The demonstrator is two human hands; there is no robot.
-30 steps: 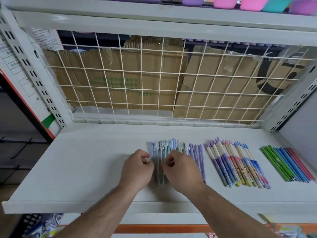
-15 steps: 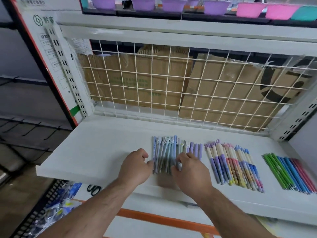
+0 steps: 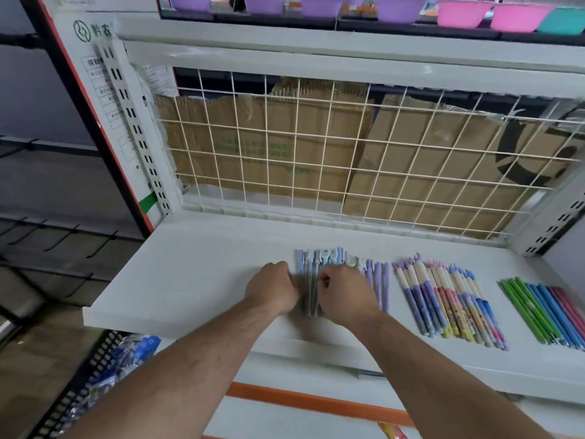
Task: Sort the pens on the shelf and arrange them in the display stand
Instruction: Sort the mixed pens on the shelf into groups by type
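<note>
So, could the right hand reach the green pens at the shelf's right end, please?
Probably yes: only the flat patterned pens lie between, though the right hand is busy gripping the blue pens, not the green pens.

Curled left hand (image 3: 272, 289) and right hand (image 3: 345, 294) clasp blue pens (image 3: 319, 259) on white shelf (image 3: 190, 280).

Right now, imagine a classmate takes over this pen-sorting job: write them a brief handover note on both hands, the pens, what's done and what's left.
Left hand: fingers curled on the left edge of the blue and lilac pens.
Right hand: fingers pinch pens in that group.
On the white shelf that group lies leftmost, the patterned pens in the middle, the green, blue and pink pens rightmost.
Done: three separate groups.
Left: no display stand is in view; no pens arranged in one yet.
</note>
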